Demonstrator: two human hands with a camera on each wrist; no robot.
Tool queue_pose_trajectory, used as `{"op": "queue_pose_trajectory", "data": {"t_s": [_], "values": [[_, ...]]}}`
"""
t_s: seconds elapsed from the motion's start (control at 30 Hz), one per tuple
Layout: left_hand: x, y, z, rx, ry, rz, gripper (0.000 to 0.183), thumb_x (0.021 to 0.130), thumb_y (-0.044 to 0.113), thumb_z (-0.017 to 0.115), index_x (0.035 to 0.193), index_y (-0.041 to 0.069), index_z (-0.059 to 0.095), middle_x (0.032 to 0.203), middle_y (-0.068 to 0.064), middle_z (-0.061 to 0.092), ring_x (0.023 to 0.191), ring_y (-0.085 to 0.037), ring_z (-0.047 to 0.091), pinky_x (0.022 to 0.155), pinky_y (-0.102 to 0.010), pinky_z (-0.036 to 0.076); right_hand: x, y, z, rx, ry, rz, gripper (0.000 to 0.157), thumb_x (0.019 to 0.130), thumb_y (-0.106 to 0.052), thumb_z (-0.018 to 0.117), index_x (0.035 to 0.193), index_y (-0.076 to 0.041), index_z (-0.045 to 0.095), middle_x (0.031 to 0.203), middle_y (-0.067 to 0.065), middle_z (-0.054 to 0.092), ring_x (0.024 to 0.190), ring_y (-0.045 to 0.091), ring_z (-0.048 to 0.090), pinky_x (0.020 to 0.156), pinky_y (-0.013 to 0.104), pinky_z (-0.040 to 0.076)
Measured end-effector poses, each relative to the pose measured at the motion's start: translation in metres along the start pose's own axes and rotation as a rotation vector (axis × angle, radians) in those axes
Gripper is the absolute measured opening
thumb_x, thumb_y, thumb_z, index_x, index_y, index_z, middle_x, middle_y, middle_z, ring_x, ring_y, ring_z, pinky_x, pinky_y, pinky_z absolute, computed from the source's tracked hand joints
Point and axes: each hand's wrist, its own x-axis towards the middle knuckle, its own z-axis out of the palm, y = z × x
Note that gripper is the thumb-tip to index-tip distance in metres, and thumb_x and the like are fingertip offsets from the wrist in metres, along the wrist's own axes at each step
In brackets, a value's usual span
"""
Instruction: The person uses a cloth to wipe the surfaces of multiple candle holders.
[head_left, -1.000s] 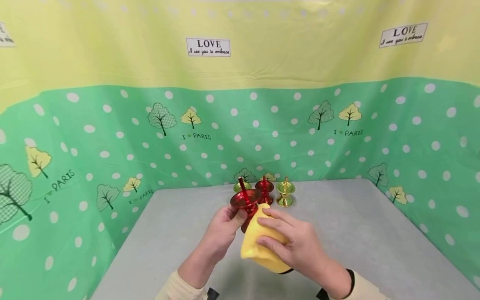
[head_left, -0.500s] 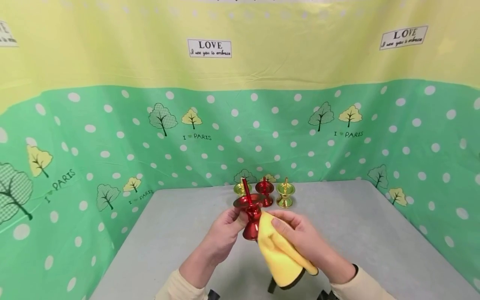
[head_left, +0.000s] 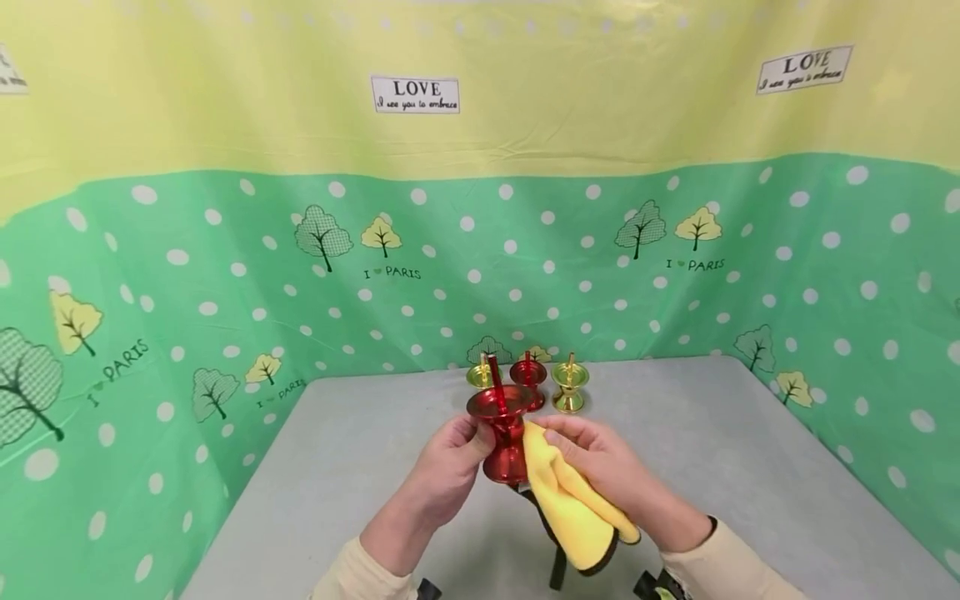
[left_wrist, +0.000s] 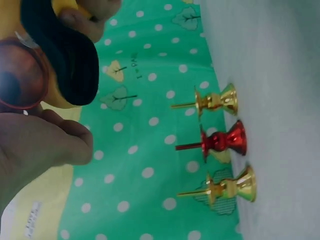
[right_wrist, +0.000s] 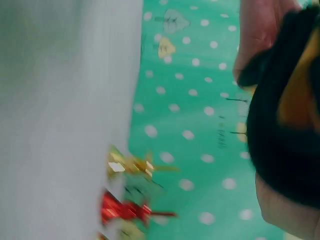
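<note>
In the head view, my left hand (head_left: 447, 468) holds a shiny red candlestick (head_left: 506, 460) by its narrow middle. The candlestick has a wide dish with a thin red stem rising from it, and is slightly tilted above the table. My right hand (head_left: 603, 467) pinches a yellow cloth (head_left: 573, 517) with a dark border, its upper end against the candlestick's right side. The left wrist view shows the candlestick's round base (left_wrist: 22, 75) beside the cloth's dark border (left_wrist: 75, 60). In the right wrist view, that border (right_wrist: 262, 140) covers much of the hand.
Behind the hands, a gold candlestick (head_left: 482, 377), a red one (head_left: 528, 375) and another gold one (head_left: 570, 390) stand in a row near the back edge of the grey table (head_left: 720, 467). A green and yellow printed curtain (head_left: 517, 275) surrounds the table.
The right hand has turned and shifted off the front of the candlestick to its right side, so the cloth now hangs down. The left hand has brought the candlestick slightly right and more upright.
</note>
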Motion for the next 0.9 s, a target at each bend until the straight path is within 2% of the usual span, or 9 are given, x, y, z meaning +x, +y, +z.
{"op": "queue_pose_trajectory", "data": {"t_s": [0.03, 0.1, 0.13, 0.2, 0.3, 0.4, 0.53, 0.7, 0.9], "values": [[0.000, 0.000, 0.001, 0.008, 0.006, -0.010, 0.066, 0.100, 0.047, 0.060, 0.142, -0.005, 0.058, 0.113, 0.013, 0.073, 0.120, -0.009, 0.062, 0.114, -0.028, 0.044, -0.001, -0.001, 0.000, 0.038, -0.004, 0.068, 0.043, 0.113, -0.026, 0.056, 0.146, 0.001, 0.059, 0.103, -0.002, 0.079, 0.083, 0.010, 0.078, 0.075, 0.026, 0.065], [0.002, 0.001, 0.003, 0.028, 0.042, -0.032, 0.069, 0.100, 0.047, 0.060, 0.142, -0.007, 0.057, 0.112, 0.011, 0.075, 0.115, -0.008, 0.066, 0.112, -0.027, 0.046, -0.005, 0.000, 0.003, -0.048, 0.020, -0.001, 0.043, 0.110, -0.026, 0.061, 0.145, -0.002, 0.062, 0.109, -0.001, 0.080, 0.089, 0.009, 0.077, 0.079, 0.025, 0.064], [0.003, 0.002, 0.004, 0.033, 0.068, -0.042, 0.069, 0.100, 0.047, 0.060, 0.142, -0.008, 0.057, 0.112, 0.009, 0.075, 0.112, -0.008, 0.067, 0.110, -0.027, 0.048, -0.007, 0.001, 0.005, -0.136, 0.036, -0.105, 0.041, 0.107, -0.025, 0.067, 0.143, -0.004, 0.065, 0.112, 0.002, 0.080, 0.093, 0.011, 0.078, 0.079, 0.024, 0.064], [0.005, 0.002, 0.006, 0.043, 0.122, -0.054, 0.067, 0.101, 0.044, 0.060, 0.142, -0.008, 0.059, 0.114, 0.004, 0.076, 0.109, -0.009, 0.069, 0.107, -0.027, 0.052, -0.008, 0.003, 0.011, -0.427, 0.091, -0.417, 0.040, 0.100, -0.027, 0.078, 0.135, -0.009, 0.072, 0.118, 0.006, 0.080, 0.097, 0.015, 0.079, 0.079, 0.024, 0.064], [0.006, 0.002, 0.008, 0.052, 0.183, -0.056, 0.061, 0.102, 0.041, 0.061, 0.142, -0.005, 0.061, 0.123, -0.006, 0.076, 0.112, -0.012, 0.069, 0.110, -0.033, 0.052, -0.004, 0.007, 0.016, -0.869, 0.275, -0.878, 0.044, 0.093, -0.041, 0.083, 0.127, -0.013, 0.077, 0.125, 0.010, 0.079, 0.101, 0.022, 0.080, 0.079, 0.027, 0.065], [0.006, 0.000, 0.011, 0.043, 0.197, -0.053, 0.058, 0.102, 0.037, 0.063, 0.145, -0.001, 0.060, 0.136, -0.013, 0.070, 0.124, -0.017, 0.064, 0.119, -0.043, 0.047, 0.001, 0.009, 0.017, -1.117, 0.415, -1.127, 0.041, 0.100, -0.048, 0.073, 0.120, -0.014, 0.079, 0.117, 0.010, 0.080, 0.086, 0.024, 0.080, 0.068, 0.032, 0.065], [0.008, -0.002, 0.019, 0.061, 0.254, -0.039, 0.061, 0.102, 0.037, 0.068, 0.152, 0.008, 0.054, 0.143, -0.015, 0.068, 0.131, -0.021, 0.063, 0.117, -0.043, 0.051, 0.004, 0.011, 0.018, -1.264, 0.550, -1.240, 0.029, 0.108, -0.037, 0.065, 0.112, -0.013, 0.081, 0.108, 0.010, 0.081, 0.068, 0.022, 0.072, 0.054, 0.029, 0.059], [0.008, 0.001, 0.030, 0.053, 0.342, 0.001, 0.070, 0.101, 0.034, 0.075, 0.159, 0.016, 0.041, 0.140, -0.018, 0.070, 0.125, -0.024, 0.069, 0.099, -0.029, 0.060, 0.008, 0.007, 0.026, -1.355, 0.638, -1.256, 0.023, 0.108, -0.029, 0.065, 0.114, -0.014, 0.082, 0.105, 0.010, 0.081, 0.061, 0.021, 0.066, 0.048, 0.026, 0.053], [0.010, 0.006, 0.030, 0.050, 0.392, 0.005, 0.070, 0.100, 0.038, 0.077, 0.158, 0.014, 0.045, 0.142, -0.020, 0.069, 0.123, -0.024, 0.071, 0.095, -0.031, 0.063, 0.012, 0.006, 0.032, -1.384, 0.582, -1.305, 0.023, 0.110, -0.026, 0.063, 0.114, -0.014, 0.082, 0.106, 0.010, 0.082, 0.063, 0.020, 0.066, 0.046, 0.024, 0.051]]}}
